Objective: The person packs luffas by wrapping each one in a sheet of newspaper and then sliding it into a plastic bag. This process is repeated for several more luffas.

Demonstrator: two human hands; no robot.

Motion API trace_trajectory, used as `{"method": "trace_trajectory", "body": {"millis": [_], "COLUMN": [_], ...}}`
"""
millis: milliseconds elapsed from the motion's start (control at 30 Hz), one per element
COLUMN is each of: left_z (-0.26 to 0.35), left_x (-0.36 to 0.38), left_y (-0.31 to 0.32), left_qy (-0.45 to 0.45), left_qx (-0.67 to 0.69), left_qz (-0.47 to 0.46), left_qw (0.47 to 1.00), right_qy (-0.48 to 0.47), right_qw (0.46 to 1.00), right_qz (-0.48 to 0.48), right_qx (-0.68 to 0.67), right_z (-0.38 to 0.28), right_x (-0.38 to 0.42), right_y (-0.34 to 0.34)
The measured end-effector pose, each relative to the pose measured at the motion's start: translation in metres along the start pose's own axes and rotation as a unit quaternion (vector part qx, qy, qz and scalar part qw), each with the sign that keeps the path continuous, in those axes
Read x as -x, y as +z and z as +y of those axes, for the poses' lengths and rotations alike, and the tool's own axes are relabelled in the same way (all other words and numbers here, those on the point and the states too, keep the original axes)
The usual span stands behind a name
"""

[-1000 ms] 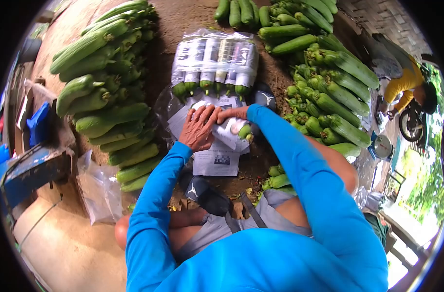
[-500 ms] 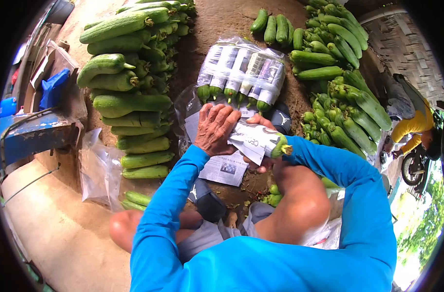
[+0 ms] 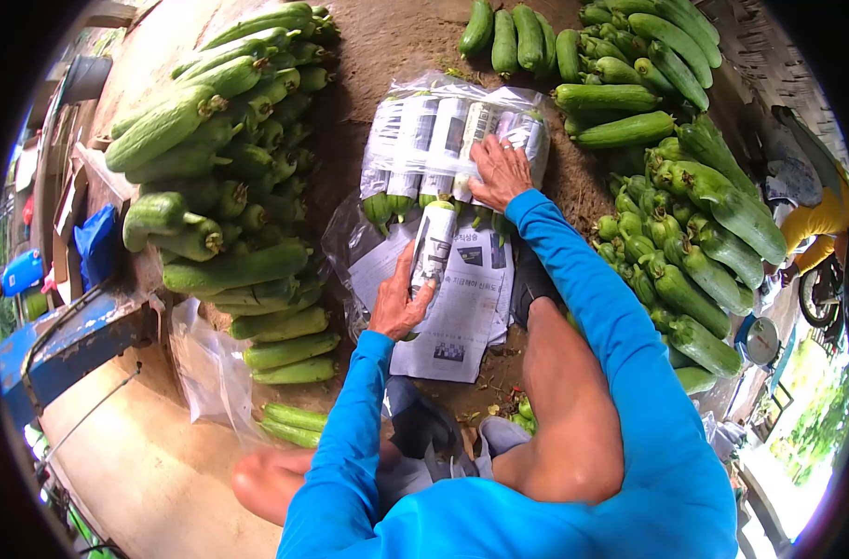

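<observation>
My left hand (image 3: 404, 303) is closed around the lower part of a green gourd wrapped in newspaper (image 3: 435, 233). The wrapped gourd points away from me, its bare green tip against the front of a clear plastic bag (image 3: 420, 154). Inside that bag lies a row of several newspaper-wrapped gourds, their green ends showing at the near side. My right hand (image 3: 501, 172), with a ring on one finger, bends its fingers over the bag's top near its mouth. Printed newspaper sheets (image 3: 452, 321) lie flat on the ground under and beside the wrapped gourd.
Tall piles of unwrapped gourds flank me, a left pile (image 3: 247, 186) and a right pile (image 3: 685, 233). A loose clear plastic bag (image 3: 210, 363) sits at the left. A round-dialled scale (image 3: 758, 340) and a person in a yellow sleeve (image 3: 820, 224) are at the far right.
My right hand has left the wrapped gourd and moved up onto the bag. My left hand now holds the gourd alone, turned from lying sideways to pointing at the bag.
</observation>
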State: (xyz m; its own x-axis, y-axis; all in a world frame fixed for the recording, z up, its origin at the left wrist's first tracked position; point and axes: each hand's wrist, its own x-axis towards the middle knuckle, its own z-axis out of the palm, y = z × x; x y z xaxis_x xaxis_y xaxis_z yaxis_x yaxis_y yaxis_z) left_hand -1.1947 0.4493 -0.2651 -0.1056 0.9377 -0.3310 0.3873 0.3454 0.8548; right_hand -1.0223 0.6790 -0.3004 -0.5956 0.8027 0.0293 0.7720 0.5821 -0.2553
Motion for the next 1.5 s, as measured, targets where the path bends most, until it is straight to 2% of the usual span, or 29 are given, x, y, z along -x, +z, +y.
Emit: {"method": "trace_trajectory", "body": {"millis": [33, 100, 167, 233, 267, 300, 400, 467, 500, 567, 600, 633, 733, 767, 833, 900, 967, 1000, 1033, 1100, 1133, 1167, 1233, 1300, 1367, 1400, 1433, 1500], "left_z": [0.005, 0.014, 0.014, 0.015, 0.023, 0.032, 0.047, 0.022, 0.017, 0.021, 0.019, 0.024, 0.048, 0.048, 0.044, 0.039, 0.051, 0.050, 0.045, 0.037, 0.025, 0.031, 0.022, 0.013, -0.016, 0.005, -0.001, -0.031], "left_x": [-0.009, -0.027, -0.049, -0.077, -0.092, -0.108, -0.154, -0.192, -0.204, -0.216, -0.215, -0.209, -0.195, -0.196, -0.198, -0.198, -0.192, -0.196, -0.192, -0.155, -0.133, -0.103, -0.060, -0.006, 0.048, 0.069, 0.087, 0.120], "left_y": [0.001, 0.004, 0.016, 0.028, 0.033, 0.036, 0.048, 0.068, 0.075, 0.084, 0.085, 0.083, 0.074, 0.076, 0.084, 0.098, 0.074, 0.066, 0.060, 0.056, 0.058, 0.043, 0.009, -0.035, -0.090, -0.136, -0.162, -0.225], "left_qy": [0.003, -0.028, -0.015, 0.049, 0.063, 0.042, 0.025, 0.138, 0.141, 0.300, 0.247, 0.246, 0.094, 0.087, 0.132, 0.145, 0.113, 0.106, 0.096, 0.138, 0.155, 0.119, 0.126, 0.163, 0.143, 0.034, -0.042, -0.091], "left_qx": [-0.001, 0.003, 0.000, 0.009, -0.023, 0.014, 0.007, -0.093, -0.091, -0.159, -0.149, -0.150, -0.326, -0.329, -0.293, -0.254, -0.202, -0.218, -0.225, -0.193, -0.137, -0.151, -0.175, -0.220, -0.187, -0.162, -0.239, -0.266], "left_qz": [-0.002, -0.038, -0.031, 0.021, 0.045, 0.019, 0.021, 0.002, 0.002, 0.067, 0.020, 0.022, 0.034, 0.049, 0.115, 0.146, -0.006, -0.083, -0.159, -0.012, 0.024, -0.013, -0.189, -0.299, -0.335, -0.385, -0.374, -0.307], "left_qw": [1.000, 0.999, 0.999, 0.999, 0.997, 0.999, 0.999, 0.986, 0.986, 0.938, 0.957, 0.957, 0.940, 0.939, 0.940, 0.945, 0.973, 0.967, 0.957, 0.971, 0.978, 0.981, 0.958, 0.914, 0.912, 0.908, 0.895, 0.909], "right_qy": [0.003, 0.029, 0.049, 0.038, 0.075, 0.077, 0.094, 0.068, 0.040, 0.034, 0.038, 0.040, 0.064, 0.050, 0.037, 0.048, 0.029, 0.012, -0.008, -0.022, -0.058, -0.090, -0.115, -0.134, -0.227, -0.230, -0.276, -0.327], "right_qw": [1.000, 0.993, 0.988, 0.988, 0.979, 0.980, 0.968, 0.972, 0.974, 0.976, 0.973, 0.969, 0.965, 0.967, 0.966, 0.972, 0.979, 0.982, 0.984, 0.991, 0.992, 0.992, 0.991, 0.989, 0.971, 0.970, 0.952, 0.899], "right_qz": [0.002, -0.038, -0.012, 0.004, -0.015, -0.013, -0.027, 0.015, 0.054, 0.074, 0.072, 0.069, 0.039, 0.048, 0.076, 0.065, 0.069, 0.071, 0.071, 0.013, 0.004, -0.002, -0.051, -0.047, -0.026, -0.025, -0.122, -0.288], "right_qx": [0.001, -0.109, -0.144, -0.152, -0.188, -0.186, -0.231, -0.224, -0.217, -0.203, -0.217, -0.233, -0.253, -0.246, -0.243, -0.221, -0.192, -0.177, -0.164, -0.132, -0.110, -0.087, -0.035, 0.039, 0.067, 0.067, 0.044, 0.039], "right_z": [0.004, 0.009, 0.010, 0.010, 0.007, 0.006, 0.006, 0.008, 0.011, 0.017, 0.020, 0.020, 0.023, 0.023, 0.022, 0.021, 0.023, 0.024, 0.025, 0.021, 0.023, 0.023, 0.013, -0.007, -0.038, -0.051, -0.063, -0.088], "right_x": [-0.005, -0.010, -0.013, -0.014, -0.014, -0.013, -0.011, -0.009, -0.009, -0.008, -0.007, -0.005, -0.005, -0.004, -0.005, -0.005, -0.004, -0.004, -0.004, -0.004, -0.005, -0.004, -0.005, -0.004, -0.004, -0.003, 0.001, 0.021], "right_y": [-0.004, -0.010, -0.012, -0.015, -0.021, -0.026, -0.032, -0.030, -0.028, -0.026, -0.026, -0.026, -0.022, -0.023, -0.021, -0.017, -0.010, -0.007, -0.003, -0.010, -0.011, -0.013, -0.024, -0.038, -0.054, -0.056, -0.057, -0.055]}}
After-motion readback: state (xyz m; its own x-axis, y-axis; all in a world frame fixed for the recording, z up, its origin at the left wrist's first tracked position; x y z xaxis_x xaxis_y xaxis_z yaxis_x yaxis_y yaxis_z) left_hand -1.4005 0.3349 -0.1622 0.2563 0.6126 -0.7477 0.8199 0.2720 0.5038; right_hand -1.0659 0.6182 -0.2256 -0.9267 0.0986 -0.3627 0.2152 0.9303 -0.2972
